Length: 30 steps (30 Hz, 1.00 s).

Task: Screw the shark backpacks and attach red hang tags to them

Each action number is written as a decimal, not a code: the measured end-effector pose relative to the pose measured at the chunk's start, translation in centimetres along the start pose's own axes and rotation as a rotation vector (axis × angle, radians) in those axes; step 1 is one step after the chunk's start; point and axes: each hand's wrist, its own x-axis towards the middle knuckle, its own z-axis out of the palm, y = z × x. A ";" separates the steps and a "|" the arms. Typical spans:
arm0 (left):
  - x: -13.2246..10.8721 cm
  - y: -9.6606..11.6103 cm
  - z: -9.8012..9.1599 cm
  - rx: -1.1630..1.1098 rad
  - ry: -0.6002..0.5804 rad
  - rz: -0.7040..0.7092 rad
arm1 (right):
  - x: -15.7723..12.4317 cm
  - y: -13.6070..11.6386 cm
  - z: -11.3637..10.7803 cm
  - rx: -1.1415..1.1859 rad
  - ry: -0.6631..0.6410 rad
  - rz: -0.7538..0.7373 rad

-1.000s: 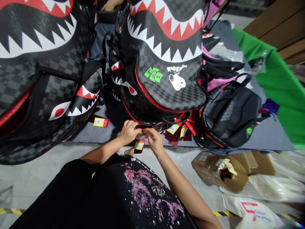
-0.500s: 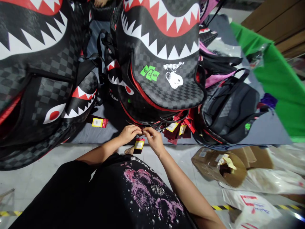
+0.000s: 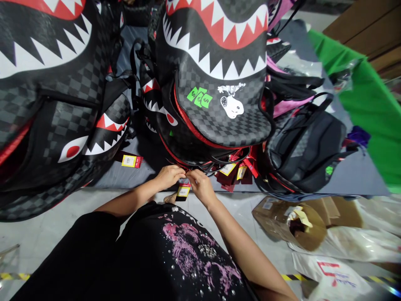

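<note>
My left hand (image 3: 169, 176) and my right hand (image 3: 200, 186) meet at the lower edge of a black checkered backpack (image 3: 216, 88) printed with a red shark mouth. Both hands pinch a thin red strap (image 3: 187, 172) at the bag's base. A dark red hang tag (image 3: 183, 190) with a yellow label dangles just below my fingers. More red tags (image 3: 233, 169) hang from the same bag to the right of my right hand.
A large shark-mouth backpack (image 3: 46, 83) lies at the left with a tag (image 3: 131, 161) beside it. A black bag (image 3: 307, 146) lies at the right on grey cloth. Green fabric (image 3: 372, 104) is far right. A cardboard box (image 3: 288, 219) and plastic bags (image 3: 351, 242) sit on the floor.
Both hands stay pinched together at the strap with only small finger shifts. The view has wobbled slightly.
</note>
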 end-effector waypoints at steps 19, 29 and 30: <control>1.0 2.2 -1.8 0.158 -0.265 -0.199 | 0.3 0.4 0.4 -0.213 -0.061 -0.085; 0.3 2.8 -1.2 0.327 -0.215 -0.135 | 0.9 0.1 0.5 -0.177 -0.072 -0.035; 0.2 2.9 -1.2 0.317 -0.196 -0.157 | 0.9 0.1 0.6 -0.170 -0.063 -0.021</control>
